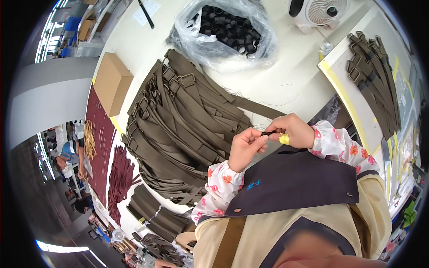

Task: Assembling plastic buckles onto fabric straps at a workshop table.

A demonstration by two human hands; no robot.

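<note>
- Left hand (245,147): I see it raised in front of the chest, fingers curled in, thumb and fingertips pinched on one end of a small dark strap piece (269,133).
- Right hand (292,130): I see it meeting the left, fingers closed on the other end of the same piece; a yellow band (284,139) sits on one finger.
- Small dark strap piece: held between both hands above the near edge of the counter (286,80), just right of the big strap pile. Too small for me to tell more.
- Pile of olive-brown straps (178,120): fanned across the counter to the left of the hands, metal buckles (178,80) at their far ends.
- Clear plastic bag (223,33): at the far side of the counter, open, filled with small black rings.
- White fan (319,11): far right of the bag.
- Second batch of dark straps (373,76): on a board to the right, well apart from the hands.
- Cardboard box (111,82): at the left edge of the counter.
- Maroon straps (118,178): bundled to the lower left, beyond the counter edge.
- Sleeves (221,185): white with a red flower print, on both forearms.
</note>
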